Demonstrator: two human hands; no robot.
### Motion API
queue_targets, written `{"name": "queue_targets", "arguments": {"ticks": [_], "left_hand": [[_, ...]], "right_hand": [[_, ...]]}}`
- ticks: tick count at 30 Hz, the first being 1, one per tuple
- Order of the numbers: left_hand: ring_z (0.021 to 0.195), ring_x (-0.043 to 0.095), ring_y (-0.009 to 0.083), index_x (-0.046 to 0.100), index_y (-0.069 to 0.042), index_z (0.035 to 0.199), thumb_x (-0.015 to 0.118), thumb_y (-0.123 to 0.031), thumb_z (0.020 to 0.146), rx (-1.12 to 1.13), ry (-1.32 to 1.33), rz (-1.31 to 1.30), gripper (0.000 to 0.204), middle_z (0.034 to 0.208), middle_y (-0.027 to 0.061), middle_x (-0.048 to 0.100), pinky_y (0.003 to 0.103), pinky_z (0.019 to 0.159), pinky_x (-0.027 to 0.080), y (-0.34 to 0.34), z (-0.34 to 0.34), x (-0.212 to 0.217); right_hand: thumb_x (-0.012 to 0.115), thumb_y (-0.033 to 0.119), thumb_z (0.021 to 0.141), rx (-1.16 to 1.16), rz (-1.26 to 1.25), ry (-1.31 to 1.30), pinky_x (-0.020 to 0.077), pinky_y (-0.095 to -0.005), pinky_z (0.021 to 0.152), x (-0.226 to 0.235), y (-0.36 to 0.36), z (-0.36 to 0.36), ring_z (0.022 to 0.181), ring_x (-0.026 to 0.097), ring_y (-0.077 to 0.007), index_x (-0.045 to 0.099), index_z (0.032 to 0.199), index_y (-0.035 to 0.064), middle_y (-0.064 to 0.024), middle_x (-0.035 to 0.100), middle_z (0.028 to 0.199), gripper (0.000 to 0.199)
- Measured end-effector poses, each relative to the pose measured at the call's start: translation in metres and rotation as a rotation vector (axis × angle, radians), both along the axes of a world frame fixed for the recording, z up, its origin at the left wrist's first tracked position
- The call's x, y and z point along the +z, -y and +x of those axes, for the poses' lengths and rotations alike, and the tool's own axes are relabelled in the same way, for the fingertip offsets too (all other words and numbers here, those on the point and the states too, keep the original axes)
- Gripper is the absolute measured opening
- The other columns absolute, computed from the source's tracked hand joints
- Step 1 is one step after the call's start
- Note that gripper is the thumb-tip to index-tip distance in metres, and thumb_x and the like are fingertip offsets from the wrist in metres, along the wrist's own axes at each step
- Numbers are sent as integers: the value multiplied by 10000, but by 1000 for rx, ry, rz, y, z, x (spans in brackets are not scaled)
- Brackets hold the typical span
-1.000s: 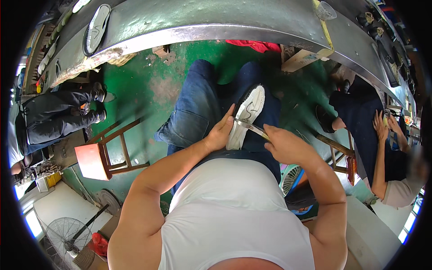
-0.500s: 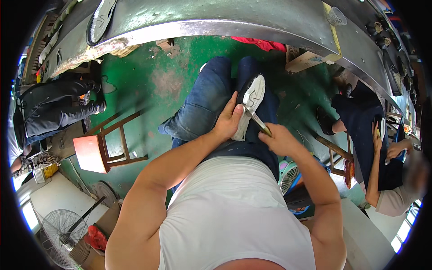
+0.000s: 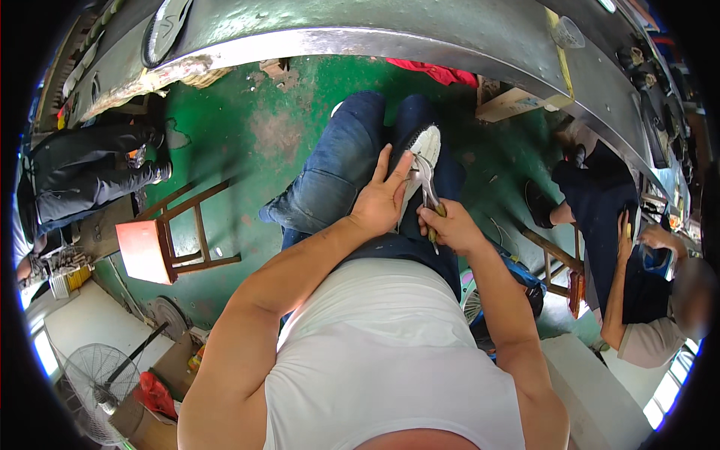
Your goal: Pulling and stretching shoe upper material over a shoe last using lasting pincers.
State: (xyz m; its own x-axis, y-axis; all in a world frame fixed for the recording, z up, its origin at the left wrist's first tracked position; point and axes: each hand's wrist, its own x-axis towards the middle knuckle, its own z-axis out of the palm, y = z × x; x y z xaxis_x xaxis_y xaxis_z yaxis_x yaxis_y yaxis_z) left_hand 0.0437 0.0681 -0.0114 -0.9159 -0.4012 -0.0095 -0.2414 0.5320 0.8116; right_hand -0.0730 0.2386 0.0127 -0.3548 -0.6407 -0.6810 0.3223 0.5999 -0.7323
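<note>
The white shoe (image 3: pixel 428 144) rests on the person's thighs, its long axis pointing away from the body, far end leaning slightly right. The left hand (image 3: pixel 380 201) is nearer, touching the shoe's left side with fingers extended; whether its grip clasps underneath is hidden. Right of the shoe's near half, the right hand's (image 3: pixel 452 227) grip is closed around metal pincers (image 3: pixel 427 180), whose head overlies the shoe. Beyond the shoe stands the bench (image 3: pixel 360 16).

White shoe (image 3: pixel 429 142) with black edging (image 3: pixel 411 139) — silver pliers (image 3: pixel 428 184) — blue jeans (image 3: pixel 336 154), green floor (image 3: pixel 225 112).
</note>
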Motion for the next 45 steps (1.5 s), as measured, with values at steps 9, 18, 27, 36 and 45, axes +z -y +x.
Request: {"name": "queue_targets", "arguments": {"ticks": [9,18,27,36,45], "left_hand": [[1168,562,498,318,-274,1542,433,-205,1024,-38,82,35,535,1515,344,303,471,977,509,9,-1,-5],[1030,640,479,336,-309,1529,468,-178,1010,-158,122,27,551,1535,348,252,471,906,548,13,2,-3],[1398,364,453,120,-54,1571,514,-198,999,-8,85,216,709,1556,340,218,406,1149,342,5,12,-5],[1486,222,263,-151,-128,1579,559,-194,999,-222,301,956,919,1623,202,191,317,1196,169,23,45,12],[1482,244,285,-99,-138,1593,636,-195,953,-159,330,829,976,1604,225,232,330,1201,190,12,40,15]], "right_hand": [[570,283,1002,158,35,330,586,-330,626,48,-13,-57,846,708,-215,610,1103,-31,-112,691,946,333],[466,401,1032,430,12,-622,505,-454,685,39,46,-55,702,664,-375,579,852,-33,-195,664,738,483],[455,402,1035,395,56,-453,503,-495,714,61,46,-45,754,642,-448,572,858,-47,-248,658,773,496],[457,417,1030,592,99,-767,482,-519,715,41,13,-23,788,640,-453,562,903,-36,-254,651,787,483],[502,380,1016,302,54,-513,501,-427,631,33,19,-27,659,650,-318,574,907,-18,-177,643,724,419]]}}
